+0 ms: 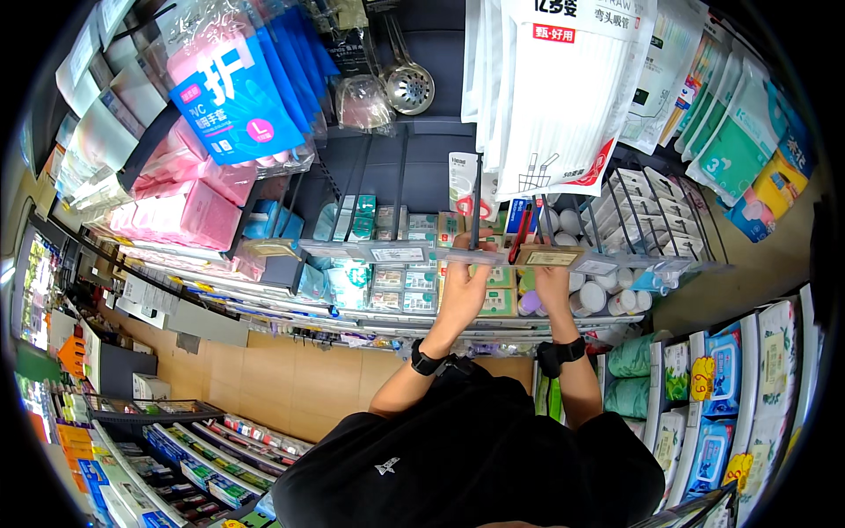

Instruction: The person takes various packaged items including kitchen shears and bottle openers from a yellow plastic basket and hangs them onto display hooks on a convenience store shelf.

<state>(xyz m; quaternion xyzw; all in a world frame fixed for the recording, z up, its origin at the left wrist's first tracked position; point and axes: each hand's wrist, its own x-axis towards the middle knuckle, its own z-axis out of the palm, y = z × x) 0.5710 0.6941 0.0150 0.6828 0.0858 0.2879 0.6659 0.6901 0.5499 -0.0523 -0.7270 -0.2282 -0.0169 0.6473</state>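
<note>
My left hand (467, 274) is raised at the shelf front, by a metal display hook and a clear price-tag strip that partly hide its fingers. Just above it hangs a carded pair of red-handled scissors (473, 207). My right hand (552, 280) is behind a tan price label (549, 255) to the right, its fingers mostly hidden. A red and black slim item (521, 232) and a blue packet (535, 214) show directly above that hand. Packs of white bendy straws (561, 112) hang over both hands. Whether either hand grips anything is not clear.
PVC glove packs (247, 105) and a slotted metal ladle (409, 88) hang at upper left. Boxed goods (404, 290) and white round tubs (589, 297) fill the shelf below. Wet-wipe packs (721, 383) stand at right. Another stocked shelf unit (198, 455) is at lower left.
</note>
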